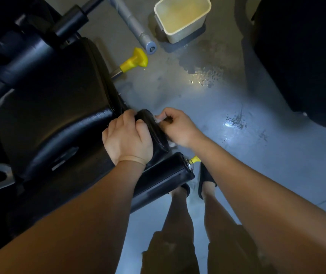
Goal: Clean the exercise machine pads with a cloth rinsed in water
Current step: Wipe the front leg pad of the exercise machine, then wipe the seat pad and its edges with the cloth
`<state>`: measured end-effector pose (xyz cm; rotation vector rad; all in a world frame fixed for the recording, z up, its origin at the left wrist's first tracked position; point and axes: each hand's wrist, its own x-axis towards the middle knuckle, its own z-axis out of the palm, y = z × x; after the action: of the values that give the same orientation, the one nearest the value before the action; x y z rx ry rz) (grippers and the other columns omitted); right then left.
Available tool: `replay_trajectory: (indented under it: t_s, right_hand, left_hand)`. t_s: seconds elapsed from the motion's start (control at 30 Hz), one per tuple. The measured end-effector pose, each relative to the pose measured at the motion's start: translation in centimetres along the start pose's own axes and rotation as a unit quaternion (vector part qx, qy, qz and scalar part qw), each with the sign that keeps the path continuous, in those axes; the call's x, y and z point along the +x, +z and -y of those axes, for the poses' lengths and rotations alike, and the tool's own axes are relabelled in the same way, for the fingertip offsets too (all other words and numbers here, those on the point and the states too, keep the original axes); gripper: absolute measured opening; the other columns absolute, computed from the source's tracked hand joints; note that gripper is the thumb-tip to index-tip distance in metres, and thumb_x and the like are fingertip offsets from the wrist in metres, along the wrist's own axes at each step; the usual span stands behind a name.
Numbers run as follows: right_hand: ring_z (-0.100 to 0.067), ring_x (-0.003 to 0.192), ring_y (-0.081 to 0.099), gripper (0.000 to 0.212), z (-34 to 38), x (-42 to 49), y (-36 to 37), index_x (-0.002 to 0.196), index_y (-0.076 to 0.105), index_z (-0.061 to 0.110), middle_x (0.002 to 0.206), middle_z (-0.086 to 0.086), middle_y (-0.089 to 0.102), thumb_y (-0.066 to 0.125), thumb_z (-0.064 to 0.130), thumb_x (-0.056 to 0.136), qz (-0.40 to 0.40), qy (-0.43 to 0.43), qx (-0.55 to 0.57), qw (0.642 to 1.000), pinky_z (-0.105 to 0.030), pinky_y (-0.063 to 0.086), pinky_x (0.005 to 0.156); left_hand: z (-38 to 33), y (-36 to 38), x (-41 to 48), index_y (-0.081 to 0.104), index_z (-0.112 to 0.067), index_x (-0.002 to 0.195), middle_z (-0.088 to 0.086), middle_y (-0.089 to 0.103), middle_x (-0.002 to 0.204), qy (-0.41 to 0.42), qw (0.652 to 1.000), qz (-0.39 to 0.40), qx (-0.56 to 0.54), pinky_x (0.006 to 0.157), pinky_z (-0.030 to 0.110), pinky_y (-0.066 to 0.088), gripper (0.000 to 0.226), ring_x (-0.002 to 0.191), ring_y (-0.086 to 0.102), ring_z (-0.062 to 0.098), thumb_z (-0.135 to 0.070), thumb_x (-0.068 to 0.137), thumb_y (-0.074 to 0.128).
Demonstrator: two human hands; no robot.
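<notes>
The black exercise machine fills the left of the view, with a flat seat pad (59, 91) and a curved pad (63, 133) below it. My left hand (127, 138) grips the end of a black roller pad (156, 129). My right hand (178, 127) is curled against that pad's end face, pinching a small pale cloth (156, 120) that barely shows between the fingers. A second black roller pad (164, 177) lies just below, with a yellow pin tip at its end. A cream bucket (181, 16) with cloudy water stands on the floor at the top.
Wet patches (203, 76) shine on the grey floor between bucket and machine. A yellow adjustment handle (135, 60) and a grey bar (134, 26) stick out from the machine. Another dark machine (300, 56) stands at the right. My sandalled feet (205, 180) are below the roller.
</notes>
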<state>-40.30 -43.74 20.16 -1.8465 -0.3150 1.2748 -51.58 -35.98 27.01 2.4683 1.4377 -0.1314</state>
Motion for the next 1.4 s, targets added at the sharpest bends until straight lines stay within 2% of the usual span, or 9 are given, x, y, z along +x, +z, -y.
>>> replay_trajectory:
  t_s: [0.17, 0.27, 0.4, 0.6, 0.7, 0.83, 1.03, 1.3, 1.4]
  right_hand:
    - [-0.013, 0.062, 0.058, 0.017, 3.7, -3.2, -3.3, 0.092, 0.073, 0.007, 0.077, -0.015, 0.069, 0.058, -0.002, 0.093, 0.073, -0.023, -0.004, 0.997, -0.025, 0.048, 0.056]
    - [-0.024, 0.05, 0.048, 0.012, 5.6, -4.2, -4.1, 0.102, 0.064, -0.004, 0.062, -0.017, 0.054, 0.061, 0.008, 0.099, 0.035, -0.023, 0.015, 0.999, -0.027, 0.038, 0.043]
    - [-0.031, 0.048, 0.051, 0.015, 8.3, -4.3, -2.9, 0.101, 0.063, 0.003, 0.063, -0.019, 0.056, 0.06, 0.018, 0.102, -0.002, -0.07, -0.009, 0.998, -0.035, 0.044, 0.044]
    - [-0.017, 0.056, 0.058, 0.01, 12.9, -2.3, 1.5, 0.1, 0.068, 0.013, 0.069, 0.001, 0.063, 0.059, 0.017, 0.099, -0.018, -0.137, -0.107, 0.985, -0.025, 0.049, 0.049]
    - [-0.022, 0.043, 0.049, 0.01, 14.5, -1.5, 4.6, 0.097, 0.064, 0.01, 0.054, -0.003, 0.055, 0.06, 0.02, 0.098, 0.016, -0.146, -0.088, 0.985, -0.029, 0.043, 0.044]
    - [-0.016, 0.055, 0.057, 0.01, 16.0, -1.3, 9.5, 0.098, 0.067, 0.019, 0.065, 0.006, 0.063, 0.067, 0.027, 0.093, 0.062, -0.198, -0.132, 0.969, -0.029, 0.049, 0.053]
    - [0.001, 0.101, 0.057, 0.03, 18.7, -2.8, 18.2, 0.115, 0.066, 0.026, 0.115, 0.008, 0.062, 0.069, 0.015, 0.087, 0.171, -0.269, -0.317, 0.893, -0.009, 0.041, 0.087]
    - [0.0, 0.107, 0.055, 0.034, 20.5, -1.4, 27.0, 0.124, 0.064, 0.028, 0.116, 0.011, 0.054, 0.067, 0.018, 0.092, 0.283, -0.332, -0.417, 0.797, -0.01, 0.042, 0.091]
    - [0.001, 0.106, 0.052, 0.035, 20.5, 0.3, 29.8, 0.126, 0.064, 0.024, 0.117, 0.009, 0.053, 0.067, 0.018, 0.092, 0.323, -0.379, -0.467, 0.731, -0.006, 0.037, 0.089]
  left_hand:
    - [0.1, -0.7, 0.3, 0.06, -0.022, 0.113, 0.003, 0.068, 0.111, -0.006, 1.0, 0.025, -0.004, 0.096, 0.044, 0.037, 0.041, 0.109, 0.057, 0.029, -0.04, 0.092, 0.029]
    - [0.2, -1.2, 0.6, 0.057, -0.024, 0.118, 0.002, 0.066, 0.118, 0.005, 0.998, 0.057, -0.003, 0.1, 0.044, 0.036, 0.045, 0.114, 0.055, 0.027, -0.041, 0.094, 0.024]
    - [1.0, -2.1, 0.5, 0.052, -0.025, 0.13, 0.002, 0.061, 0.13, 0.023, 0.993, 0.111, -0.014, 0.109, 0.043, 0.032, 0.044, 0.124, 0.051, 0.024, -0.042, 0.102, 0.023]
    - [6.4, -5.0, 1.3, 0.048, -0.028, 0.143, -0.004, 0.051, 0.143, 0.05, 0.969, 0.197, -0.141, 0.113, 0.037, 0.035, 0.042, 0.134, 0.044, 0.016, -0.039, 0.104, 0.038]
    - [10.9, -7.1, 1.8, 0.054, -0.03, 0.133, -0.011, 0.056, 0.132, -0.008, 0.965, 0.163, -0.204, 0.107, 0.034, 0.042, 0.033, 0.126, 0.049, 0.01, -0.031, 0.1, 0.047]
    - [16.7, -8.7, 1.8, 0.057, -0.029, 0.122, -0.013, 0.058, 0.117, -0.084, 0.96, 0.107, -0.245, 0.096, 0.033, 0.048, 0.027, 0.11, 0.055, 0.01, -0.026, 0.097, 0.051]
    - [24.1, -10.9, 0.7, 0.059, -0.022, 0.123, -0.009, 0.054, 0.112, -0.159, 0.949, 0.033, -0.272, 0.095, 0.035, 0.048, 0.029, 0.113, 0.054, 0.014, -0.02, 0.095, 0.054]
    - [30.9, -10.7, -1.6, 0.057, -0.013, 0.12, 0.007, 0.059, 0.121, -0.283, 0.93, -0.048, -0.229, 0.098, 0.044, 0.045, 0.029, 0.118, 0.047, 0.026, -0.018, 0.092, 0.053]
    - [32.3, -9.7, -2.7, 0.057, -0.013, 0.118, 0.008, 0.06, 0.118, -0.34, 0.924, -0.041, -0.171, 0.093, 0.045, 0.043, 0.029, 0.113, 0.049, 0.031, -0.023, 0.091, 0.053]
